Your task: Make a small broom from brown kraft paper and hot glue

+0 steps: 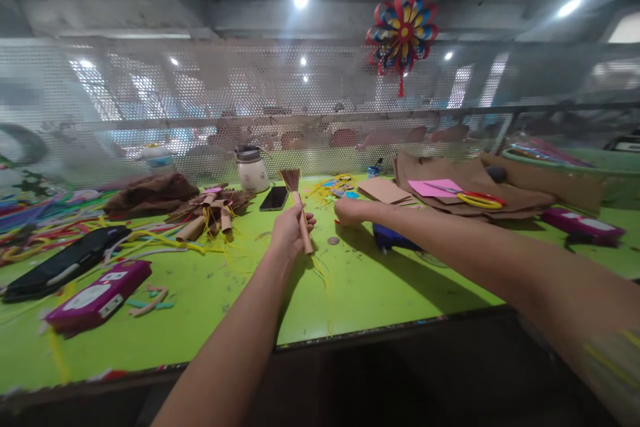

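My left hand [289,233] is wrapped round a small broom-like piece [302,220] of rolled brown paper, its fringed end pointing up and away. Thin yellow strands trail from its lower end onto the green table. Further right, my right hand [353,211] is closed low over the table, with a bit of red showing at its fingers; what it grips is mostly hidden. Partly covered by the right forearm is a dark blue object [393,239], its kind unclear. Between the hands lies a small round brown disc [333,240].
Similar rolled paper pieces [215,213] lie left of a phone [274,198] and a white jar [251,170]. Brown paper sheets [440,180] carry scissors [475,199] at right. Purple boxes [100,297] and a black case [65,263] are about. A mesh panel [210,140] stands behind.
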`<control>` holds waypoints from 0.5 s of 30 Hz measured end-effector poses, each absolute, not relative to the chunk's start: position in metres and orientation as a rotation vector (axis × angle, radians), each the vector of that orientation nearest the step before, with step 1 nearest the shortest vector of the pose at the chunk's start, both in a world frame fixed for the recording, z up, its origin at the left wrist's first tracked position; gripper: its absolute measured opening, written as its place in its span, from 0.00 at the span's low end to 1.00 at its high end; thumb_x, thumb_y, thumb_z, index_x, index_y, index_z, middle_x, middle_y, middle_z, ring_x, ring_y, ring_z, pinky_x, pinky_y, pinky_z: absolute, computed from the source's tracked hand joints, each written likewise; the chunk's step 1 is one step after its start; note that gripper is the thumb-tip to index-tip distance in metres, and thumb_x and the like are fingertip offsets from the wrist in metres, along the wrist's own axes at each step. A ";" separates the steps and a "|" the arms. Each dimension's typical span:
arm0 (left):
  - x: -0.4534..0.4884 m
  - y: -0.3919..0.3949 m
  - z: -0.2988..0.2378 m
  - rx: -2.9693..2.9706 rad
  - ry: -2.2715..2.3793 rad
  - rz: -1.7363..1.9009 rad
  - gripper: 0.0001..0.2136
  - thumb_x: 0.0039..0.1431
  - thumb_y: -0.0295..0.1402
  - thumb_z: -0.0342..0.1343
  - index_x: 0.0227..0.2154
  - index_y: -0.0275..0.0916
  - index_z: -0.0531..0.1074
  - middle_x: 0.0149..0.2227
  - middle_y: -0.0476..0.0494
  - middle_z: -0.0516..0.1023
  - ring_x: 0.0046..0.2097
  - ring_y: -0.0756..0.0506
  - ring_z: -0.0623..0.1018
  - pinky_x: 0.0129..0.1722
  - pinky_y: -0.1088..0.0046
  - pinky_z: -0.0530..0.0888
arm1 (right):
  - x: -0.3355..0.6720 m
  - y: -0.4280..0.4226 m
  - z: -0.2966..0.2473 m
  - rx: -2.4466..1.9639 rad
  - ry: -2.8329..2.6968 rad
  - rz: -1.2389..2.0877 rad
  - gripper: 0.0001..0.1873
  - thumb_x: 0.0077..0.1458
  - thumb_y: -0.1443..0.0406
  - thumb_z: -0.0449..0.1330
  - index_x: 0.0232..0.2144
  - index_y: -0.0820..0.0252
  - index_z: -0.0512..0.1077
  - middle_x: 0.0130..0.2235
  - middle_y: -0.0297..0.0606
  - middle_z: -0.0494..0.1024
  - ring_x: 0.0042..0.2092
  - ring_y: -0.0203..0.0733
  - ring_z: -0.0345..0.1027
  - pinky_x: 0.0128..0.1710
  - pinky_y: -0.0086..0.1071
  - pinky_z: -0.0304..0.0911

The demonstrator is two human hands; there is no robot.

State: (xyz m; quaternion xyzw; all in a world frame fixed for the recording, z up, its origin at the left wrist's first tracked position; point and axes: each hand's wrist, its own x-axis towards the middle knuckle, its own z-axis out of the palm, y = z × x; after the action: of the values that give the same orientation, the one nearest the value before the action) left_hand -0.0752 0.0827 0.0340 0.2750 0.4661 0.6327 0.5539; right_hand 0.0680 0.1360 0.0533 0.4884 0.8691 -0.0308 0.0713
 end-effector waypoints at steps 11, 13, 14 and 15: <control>-0.076 0.085 0.035 0.658 1.108 1.467 0.06 0.64 0.28 0.47 0.34 0.34 0.67 0.21 0.48 0.68 0.20 0.53 0.71 0.17 0.83 0.65 | 0.172 0.038 0.110 1.393 3.092 -0.845 0.10 0.45 0.69 0.62 0.34 0.59 0.78 0.27 0.36 0.78 0.28 0.37 0.69 0.26 0.28 0.62; -0.075 0.084 0.035 0.662 1.107 1.456 0.06 0.63 0.28 0.47 0.34 0.34 0.68 0.21 0.47 0.69 0.20 0.53 0.71 0.17 0.83 0.65 | 0.196 0.011 0.108 1.430 3.055 -0.966 0.08 0.45 0.65 0.63 0.31 0.58 0.79 0.26 0.36 0.77 0.26 0.37 0.68 0.24 0.29 0.61; -0.074 0.084 0.035 0.665 1.106 1.451 0.06 0.63 0.28 0.48 0.34 0.34 0.68 0.21 0.47 0.69 0.21 0.53 0.71 0.17 0.83 0.65 | 0.207 -0.002 0.104 1.461 3.025 -0.940 0.07 0.45 0.63 0.63 0.29 0.57 0.79 0.25 0.36 0.77 0.26 0.38 0.68 0.24 0.29 0.60; -0.074 0.084 0.035 0.668 1.106 1.445 0.06 0.63 0.28 0.48 0.34 0.34 0.68 0.21 0.47 0.69 0.21 0.53 0.71 0.17 0.83 0.65 | 0.219 -0.015 0.101 1.488 3.008 -0.889 0.07 0.45 0.62 0.63 0.28 0.57 0.79 0.25 0.37 0.77 0.26 0.38 0.68 0.24 0.29 0.60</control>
State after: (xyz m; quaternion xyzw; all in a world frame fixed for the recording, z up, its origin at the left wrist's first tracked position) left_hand -0.0738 0.0839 0.0351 0.2841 0.4703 0.6147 0.5659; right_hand 0.2195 -0.0153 0.1007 0.4227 0.8547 -0.2527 -0.1640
